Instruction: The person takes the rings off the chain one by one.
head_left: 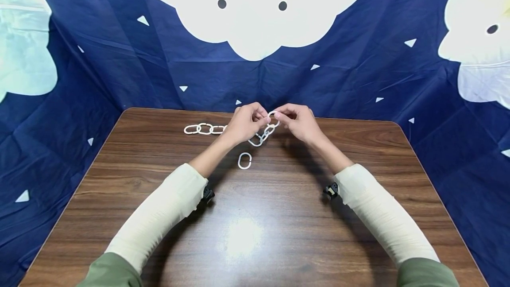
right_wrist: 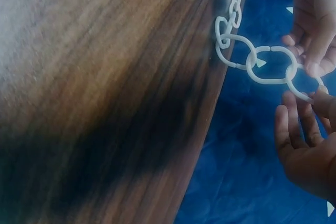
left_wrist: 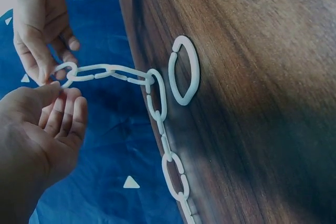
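Observation:
My left hand (head_left: 244,124) and right hand (head_left: 299,123) meet above the table's far edge. Between them they pinch the white plastic end link (right_wrist: 301,92) of a chain, one hand on either side. Fingertips cover part of that link. From it, the white link chain (left_wrist: 122,68) slopes down to the tabletop and runs off to the left, partly behind my left hand in the head view. A loose oval link (left_wrist: 195,74) with a small gap in one side lies apart from the chain, nearer to me.
The brown wood-grain table (head_left: 279,234) carries the lower part of the chain and the loose link. Behind and beside it hangs a dark blue cloth (head_left: 255,83) with white clouds and small triangles. Both forearms reach across the table from the near side.

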`<state>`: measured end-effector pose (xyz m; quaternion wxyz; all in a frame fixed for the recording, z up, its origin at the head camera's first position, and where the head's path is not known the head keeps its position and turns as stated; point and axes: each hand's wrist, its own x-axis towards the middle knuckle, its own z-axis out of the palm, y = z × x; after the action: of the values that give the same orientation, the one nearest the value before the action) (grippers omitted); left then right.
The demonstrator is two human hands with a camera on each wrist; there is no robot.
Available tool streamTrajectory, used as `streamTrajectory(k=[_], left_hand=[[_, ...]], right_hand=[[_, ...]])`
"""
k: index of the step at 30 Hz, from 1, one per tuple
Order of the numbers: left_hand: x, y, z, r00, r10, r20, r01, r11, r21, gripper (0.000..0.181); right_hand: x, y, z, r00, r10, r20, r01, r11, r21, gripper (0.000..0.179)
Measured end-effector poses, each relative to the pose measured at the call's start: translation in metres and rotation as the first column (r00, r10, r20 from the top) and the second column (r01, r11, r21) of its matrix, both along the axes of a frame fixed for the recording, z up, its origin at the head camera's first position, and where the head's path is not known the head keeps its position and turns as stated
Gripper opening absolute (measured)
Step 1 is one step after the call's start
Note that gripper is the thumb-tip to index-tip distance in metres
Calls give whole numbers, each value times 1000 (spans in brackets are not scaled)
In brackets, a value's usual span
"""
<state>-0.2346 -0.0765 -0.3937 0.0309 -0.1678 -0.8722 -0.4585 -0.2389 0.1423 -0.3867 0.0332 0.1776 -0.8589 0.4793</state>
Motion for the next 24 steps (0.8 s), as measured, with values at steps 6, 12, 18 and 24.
streamTrajectory(k=[6, 12, 18, 24], left_hand=[[-1, -2, -1, 1000, 13, -28, -13, 1000, 13, 13], [2, -5, -5, 999, 18, -27, -16, 999, 51, 17], [5, -9, -16, 1000, 7, 8, -7, 998, 60, 24], [7, -7, -26, 1000, 0, 20, 0, 1000, -12, 20]], right_hand=[[-3, 1, 5, 997, 0, -77, 6, 997, 82, 13], [-4, 1, 8, 996, 3, -93, 5, 996, 86, 13], [-4, 2, 9, 995, 0, -100, 10, 994, 105, 14], [-4, 3, 10, 996, -3, -92, 14, 994, 112, 16]])
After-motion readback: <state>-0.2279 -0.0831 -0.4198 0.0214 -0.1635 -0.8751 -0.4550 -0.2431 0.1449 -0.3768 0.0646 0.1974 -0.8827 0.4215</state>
